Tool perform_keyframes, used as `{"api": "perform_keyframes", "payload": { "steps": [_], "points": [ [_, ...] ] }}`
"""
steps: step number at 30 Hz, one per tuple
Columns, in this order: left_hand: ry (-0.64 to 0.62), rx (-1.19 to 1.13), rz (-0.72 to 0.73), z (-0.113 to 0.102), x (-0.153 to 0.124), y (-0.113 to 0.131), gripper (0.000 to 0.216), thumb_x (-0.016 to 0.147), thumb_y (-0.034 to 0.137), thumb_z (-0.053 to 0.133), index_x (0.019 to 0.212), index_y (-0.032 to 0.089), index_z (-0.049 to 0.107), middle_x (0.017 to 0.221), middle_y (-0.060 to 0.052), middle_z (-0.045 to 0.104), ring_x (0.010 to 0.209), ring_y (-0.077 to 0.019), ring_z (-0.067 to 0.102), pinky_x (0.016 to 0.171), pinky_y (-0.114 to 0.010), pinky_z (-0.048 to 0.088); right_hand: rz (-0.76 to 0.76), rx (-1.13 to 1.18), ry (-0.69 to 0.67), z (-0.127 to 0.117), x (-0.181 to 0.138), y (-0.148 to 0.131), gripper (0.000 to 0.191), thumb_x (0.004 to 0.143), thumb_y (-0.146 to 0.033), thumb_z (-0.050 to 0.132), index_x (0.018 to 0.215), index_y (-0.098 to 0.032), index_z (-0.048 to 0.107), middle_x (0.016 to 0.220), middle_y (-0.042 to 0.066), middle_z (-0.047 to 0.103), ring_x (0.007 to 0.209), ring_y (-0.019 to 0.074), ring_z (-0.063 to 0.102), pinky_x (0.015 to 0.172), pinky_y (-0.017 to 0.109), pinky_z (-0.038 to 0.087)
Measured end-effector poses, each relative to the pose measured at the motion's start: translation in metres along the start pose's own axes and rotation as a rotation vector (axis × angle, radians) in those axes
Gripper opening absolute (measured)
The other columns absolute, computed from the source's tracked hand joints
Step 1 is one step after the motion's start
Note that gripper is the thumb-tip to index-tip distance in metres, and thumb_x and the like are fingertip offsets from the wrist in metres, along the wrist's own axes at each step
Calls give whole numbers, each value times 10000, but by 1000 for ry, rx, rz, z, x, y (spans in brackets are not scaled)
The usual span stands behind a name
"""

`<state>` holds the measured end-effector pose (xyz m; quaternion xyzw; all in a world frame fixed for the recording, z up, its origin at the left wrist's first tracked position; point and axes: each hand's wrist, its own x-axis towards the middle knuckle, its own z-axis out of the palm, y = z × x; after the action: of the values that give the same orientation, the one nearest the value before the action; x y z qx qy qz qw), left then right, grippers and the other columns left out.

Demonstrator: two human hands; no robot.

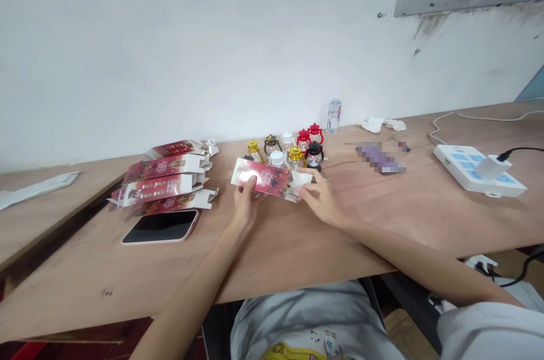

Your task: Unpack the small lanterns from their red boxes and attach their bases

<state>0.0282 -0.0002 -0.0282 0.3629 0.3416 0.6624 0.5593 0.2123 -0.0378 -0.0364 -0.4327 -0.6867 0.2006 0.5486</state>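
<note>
Held in front of me over the table is a red and white printed carton (270, 180), lying on its side with white flaps at its right end. My left hand (246, 201) is closed round its left part, thumb on the printed face. With the fingertips of my right hand (318, 195) I pinch the white end flap. Just behind the carton stand several small lanterns in gold, bronze, white, red and black; a black lantern (314, 154) and a gold lantern (295, 158) are closest to my right hand. The carton partly hides the front ones.
Left, a pile of flattened red cartons (159, 184) lies beside a phone (161, 227). Behind the lanterns, a clear bottle (334, 115) stands by the wall. To the right are crumpled tissue (372, 124), a blurred purple item (378, 157) and a white power strip (478, 170) with cables.
</note>
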Motion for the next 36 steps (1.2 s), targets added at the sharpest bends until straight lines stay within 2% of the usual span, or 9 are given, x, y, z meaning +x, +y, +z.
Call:
{"api": "perform_keyframes", "payload": {
  "steps": [7,10,15,19,24,27,32,34,36],
  "points": [
    [-70,38,79,2,-3,-2,585,463,341,846,959,181,578,891,-18,664,804,-170,637,759,-297,519,232,206,124,12,2,21,140,653,-368,703,706,-239,709,1206,45,482,1169,234,445,1005,366,340],
    [-127,79,94,1,-3,-3,610,456,306,849,992,191,580,949,-33,666,881,-195,632,822,-323,513,346,311,149,14,5,25,197,620,-390,710,716,-218,715,1123,54,559,1082,240,491,951,377,382],
    [-168,90,107,1,-4,-5,620,471,278,845,1026,205,579,975,-33,663,893,-196,626,846,-342,514,541,596,110,16,6,28,276,574,-368,728,758,-164,713,782,37,655,773,192,564,784,355,454],
    [-148,5,77,5,-6,-1,558,475,243,845,975,219,599,944,-8,663,852,-158,619,820,-298,514,611,766,99,15,8,24,241,539,-341,764,692,-168,692,753,24,655,712,149,570,745,307,471],
    [-18,-173,119,3,4,23,417,494,297,830,838,218,608,838,14,646,755,-133,599,720,-263,522,489,911,293,-6,26,16,202,575,-317,773,670,-199,640,1037,9,638,828,121,607,783,271,505],
    [76,-261,210,-9,15,45,364,550,359,789,837,224,609,826,15,641,771,-135,595,718,-249,517,374,918,425,-32,47,23,208,605,-329,761,690,-204,617,935,9,668,801,133,625,740,278,526],
    [102,-455,216,-28,23,73,405,706,553,590,919,208,600,912,-19,655,822,-168,608,688,-276,524,147,614,800,-81,81,50,209,618,-330,724,713,-169,631,741,-11,655,742,139,630,736,286,521],
    [41,-487,195,-28,22,75,478,734,618,503,939,199,606,922,-46,661,841,-197,614,685,-306,528,114,391,817,-94,90,59,193,625,-319,708,697,-153,637,690,-9,645,712,146,630,723,293,517],
    [-31,-477,173,-27,19,73,500,730,640,492,934,201,615,900,-58,669,852,-219,619,713,-334,529,98,205,749,-99,96,67,181,643,-313,684,701,-145,644,691,9,656,705,159,637,719,306,516]
  ]
}}
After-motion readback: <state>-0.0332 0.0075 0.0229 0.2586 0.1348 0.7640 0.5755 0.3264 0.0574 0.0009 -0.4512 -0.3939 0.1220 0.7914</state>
